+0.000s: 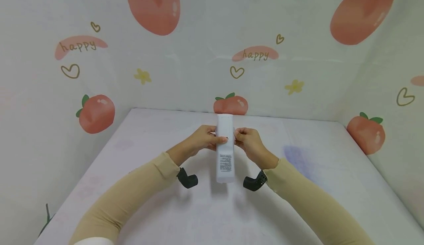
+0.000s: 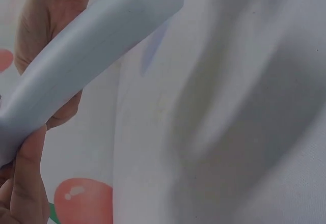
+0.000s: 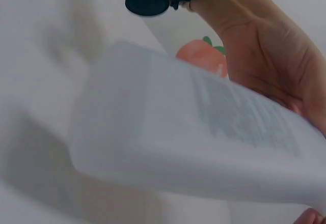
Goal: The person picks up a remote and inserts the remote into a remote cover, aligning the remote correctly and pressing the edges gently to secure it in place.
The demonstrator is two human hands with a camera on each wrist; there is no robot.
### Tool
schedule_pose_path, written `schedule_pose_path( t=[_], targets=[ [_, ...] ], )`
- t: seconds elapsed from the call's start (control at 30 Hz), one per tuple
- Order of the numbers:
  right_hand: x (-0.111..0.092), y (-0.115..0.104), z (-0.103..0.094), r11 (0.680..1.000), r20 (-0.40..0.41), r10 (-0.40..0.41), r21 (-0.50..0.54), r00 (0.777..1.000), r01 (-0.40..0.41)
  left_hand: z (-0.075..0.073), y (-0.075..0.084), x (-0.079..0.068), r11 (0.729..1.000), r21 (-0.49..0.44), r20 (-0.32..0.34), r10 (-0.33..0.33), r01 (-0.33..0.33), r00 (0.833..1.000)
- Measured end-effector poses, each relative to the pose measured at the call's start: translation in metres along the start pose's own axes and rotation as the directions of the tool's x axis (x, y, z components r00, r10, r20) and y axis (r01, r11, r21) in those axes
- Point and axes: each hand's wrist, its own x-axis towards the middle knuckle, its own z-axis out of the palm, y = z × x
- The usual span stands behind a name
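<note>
A long white plastic device [image 1: 225, 145] with rounded corners and a block of grey printed text on its lower part is held up over the table, its long side running away from me. My left hand [image 1: 206, 138] grips it from the left, thumb laid across its face near a small dark mark. At its right edge, my right hand [image 1: 249, 142] has curled fingers, with thumb and forefinger pinching at the side. In the left wrist view the device [image 2: 97, 46] hides part of the right hand [image 2: 35, 35]. The printed text blurs on the device [image 3: 204, 132] in the right wrist view.
The pale table [image 1: 185, 215] spreads beneath both arms, with a bluish smudge [image 1: 298, 160] on the right. Behind it hangs a white backdrop [image 1: 198, 53] with printed fruit, hearts and lettering. Black wrist cameras [image 1: 188, 179] sit at the sleeve cuffs.
</note>
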Motion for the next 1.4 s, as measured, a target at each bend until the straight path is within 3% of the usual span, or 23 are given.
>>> schedule_pose_path(
  t=[0.33,0.6,0.8,0.93,1.1,1.4],
  targets=[
    [0.003,-0.003,0.003,0.999,-0.020,0.045,-0.015,0.999,-0.045,-0.001,-0.002,0.000,0.999,-0.036,-0.004,-0.012,0.012,1.000],
    [-0.007,-0.011,-0.006,0.997,0.162,-0.012,-0.079,0.987,0.025,-0.002,-0.001,0.000,0.992,-0.118,-0.089,0.042,-0.052,0.995],
    [-0.013,-0.008,-0.015,0.989,0.263,0.060,-0.149,0.963,-0.021,0.001,-0.001,0.001,0.992,-0.101,-0.102,0.068,-0.078,0.993],
    [-0.012,-0.004,-0.017,0.983,0.257,0.053,-0.182,0.965,-0.006,0.003,-0.004,0.002,0.990,-0.112,-0.086,0.081,-0.090,0.993],
    [-0.012,-0.004,-0.020,0.986,0.217,0.015,-0.166,0.976,0.022,0.002,-0.007,0.001,0.975,-0.192,-0.095,0.093,-0.109,0.991],
    [-0.012,-0.011,-0.021,0.992,0.228,0.016,-0.128,0.973,0.013,0.004,-0.014,0.002,0.973,-0.194,-0.136,0.098,-0.124,0.986]
  ],
)
